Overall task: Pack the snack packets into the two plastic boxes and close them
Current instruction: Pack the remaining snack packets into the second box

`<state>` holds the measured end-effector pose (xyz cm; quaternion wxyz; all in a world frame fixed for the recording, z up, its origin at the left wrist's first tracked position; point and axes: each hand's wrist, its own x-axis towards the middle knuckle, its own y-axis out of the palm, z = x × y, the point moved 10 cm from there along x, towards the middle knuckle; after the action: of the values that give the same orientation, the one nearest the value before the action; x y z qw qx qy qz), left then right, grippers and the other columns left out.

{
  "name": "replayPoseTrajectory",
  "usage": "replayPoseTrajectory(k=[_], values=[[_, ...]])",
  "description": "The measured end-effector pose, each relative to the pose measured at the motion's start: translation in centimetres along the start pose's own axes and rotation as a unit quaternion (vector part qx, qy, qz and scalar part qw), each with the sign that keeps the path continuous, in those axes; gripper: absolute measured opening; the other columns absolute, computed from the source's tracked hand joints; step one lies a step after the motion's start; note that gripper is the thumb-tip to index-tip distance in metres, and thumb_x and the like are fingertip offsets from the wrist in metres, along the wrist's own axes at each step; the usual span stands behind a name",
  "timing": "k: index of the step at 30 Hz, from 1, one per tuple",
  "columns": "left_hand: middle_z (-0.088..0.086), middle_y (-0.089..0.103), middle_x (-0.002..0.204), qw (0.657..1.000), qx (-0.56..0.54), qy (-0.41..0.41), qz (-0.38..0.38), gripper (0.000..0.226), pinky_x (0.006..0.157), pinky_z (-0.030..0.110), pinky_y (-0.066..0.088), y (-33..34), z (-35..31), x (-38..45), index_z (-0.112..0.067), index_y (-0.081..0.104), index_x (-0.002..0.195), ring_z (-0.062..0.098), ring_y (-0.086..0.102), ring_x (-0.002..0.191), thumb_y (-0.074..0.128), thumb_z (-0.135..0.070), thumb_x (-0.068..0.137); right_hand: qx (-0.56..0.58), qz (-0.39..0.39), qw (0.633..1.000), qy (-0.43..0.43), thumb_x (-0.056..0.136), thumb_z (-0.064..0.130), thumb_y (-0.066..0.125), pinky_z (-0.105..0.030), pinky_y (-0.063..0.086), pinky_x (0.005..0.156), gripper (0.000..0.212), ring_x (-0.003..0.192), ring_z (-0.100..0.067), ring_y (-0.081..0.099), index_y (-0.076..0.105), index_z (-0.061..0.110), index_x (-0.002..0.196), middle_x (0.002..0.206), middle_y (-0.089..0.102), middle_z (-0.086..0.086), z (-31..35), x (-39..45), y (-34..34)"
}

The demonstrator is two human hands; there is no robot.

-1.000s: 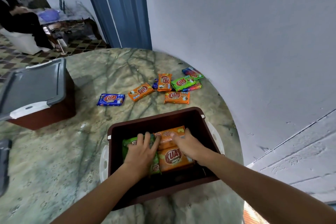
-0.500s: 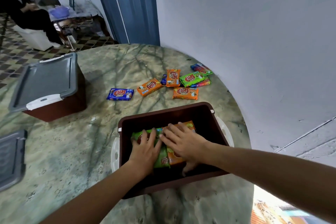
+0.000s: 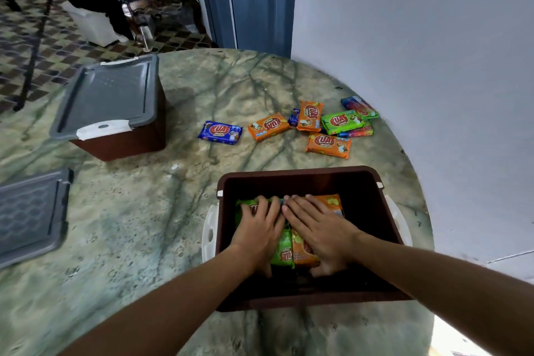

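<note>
Both hands lie flat, side by side, on the snack packets in the open brown box at the bench's near edge. The left hand and right hand have straight fingers and press down.

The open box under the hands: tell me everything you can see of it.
The open box is dark brown plastic, rectangular and lidless, upright at the near edge of the marble table. White latch handles hang at both ends. Green and orange snack packets lie inside; the left hand and right hand press flat on them.
</note>
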<state>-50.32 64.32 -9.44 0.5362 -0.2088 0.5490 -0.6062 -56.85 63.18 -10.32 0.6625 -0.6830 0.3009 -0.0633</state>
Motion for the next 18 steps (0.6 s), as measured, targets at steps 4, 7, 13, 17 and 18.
replayPoseTrajectory(k=[4,7,13,17,18], values=[[0.025,0.007,0.152,1.000,-0.008,-0.004,-0.002,0.125,0.102,0.062,0.027,-0.06,0.02,-0.01,0.000,0.003,0.147,0.045,0.016,0.134,0.068,-0.067,0.064,0.004,-0.003,1.000,0.002,0.053,0.079,0.049,-0.050,0.013,0.111,0.129,0.141,-0.041,0.027,0.015,-0.004,0.146,0.152,0.026,-0.028,-0.15,0.07,0.06],[0.025,0.007,0.152,1.000,-0.013,-0.005,-0.001,0.124,0.102,0.063,0.028,-0.06,-0.02,-0.10,-0.001,0.003,0.147,0.045,0.016,0.134,0.069,-0.066,0.064,0.008,-0.002,1.000,0.002,0.054,0.079,0.050,-0.050,0.014,0.110,0.129,0.140,-0.040,0.028,0.015,-0.003,0.147,0.151,0.027,-0.028,-0.15,0.02,0.06],[0.025,0.007,0.152,1.000,-0.022,-0.013,0.000,0.125,0.102,0.062,0.026,-0.04,0.04,-0.19,-0.001,0.001,0.147,0.045,0.016,0.135,0.070,-0.065,0.065,0.018,0.014,1.000,0.006,0.055,0.081,0.045,-0.049,0.012,0.112,0.128,0.141,-0.039,0.026,0.015,-0.002,0.148,0.152,0.026,-0.027,-0.25,-0.03,0.06],[0.025,0.006,0.152,1.000,-0.024,-0.015,0.005,0.126,0.102,0.063,0.026,0.08,0.00,-0.21,-0.001,0.001,0.147,0.046,0.015,0.135,0.071,-0.065,0.064,0.011,0.012,1.000,0.007,0.055,0.081,0.046,-0.049,0.011,0.112,0.128,0.142,-0.039,0.025,0.013,-0.001,0.148,0.153,0.024,-0.026,-0.25,-0.04,0.06],[0.025,0.005,0.152,1.000,-0.023,-0.015,0.007,0.126,0.103,0.063,0.026,0.13,-0.03,-0.25,-0.001,0.001,0.147,0.046,0.015,0.136,0.071,-0.064,0.065,0.012,0.011,1.000,0.007,0.055,0.081,0.047,-0.049,0.011,0.112,0.129,0.142,-0.039,0.026,0.013,-0.001,0.148,0.153,0.025,-0.026,-0.23,-0.09,0.07]])
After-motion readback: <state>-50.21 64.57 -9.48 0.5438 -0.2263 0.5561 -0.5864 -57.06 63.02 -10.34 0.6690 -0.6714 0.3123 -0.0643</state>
